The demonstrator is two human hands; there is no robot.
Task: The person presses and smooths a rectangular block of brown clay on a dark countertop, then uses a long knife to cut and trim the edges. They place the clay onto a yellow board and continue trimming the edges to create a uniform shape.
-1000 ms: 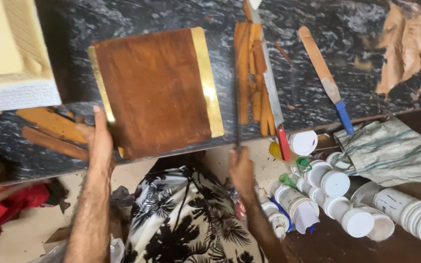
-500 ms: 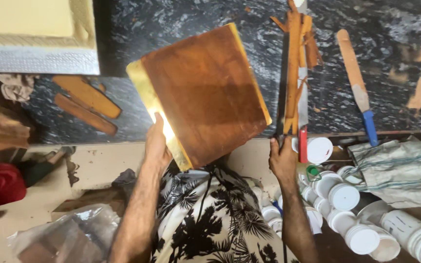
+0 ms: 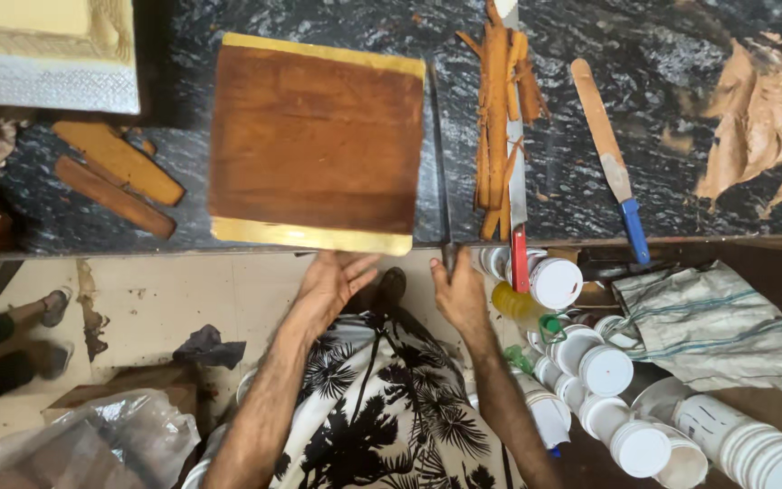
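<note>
A square gold board (image 3: 314,237) carrying a flat brown slab (image 3: 319,136) lies on the black marble counter (image 3: 662,72). My left hand (image 3: 332,282) is just below the board's near edge, fingers spread and fingertips touching that edge. My right hand (image 3: 459,292) is closed on the handle of a long thin dark knife (image 3: 438,154). Its blade runs up the counter along the board's right side.
Brown strips (image 3: 498,109) with a red-handled knife (image 3: 518,208) and a blue-handled spatula (image 3: 610,158) lie to the right, beyond them a brown paste lump (image 3: 762,118). White lidded tubs (image 3: 604,371) and a cloth (image 3: 708,321) sit lower right. Another person's feet (image 3: 47,335) are at left.
The board was held tilted above the counter edge; now it lies flat and square on the counter. My left hand has let go of it and rests at its near edge.
</note>
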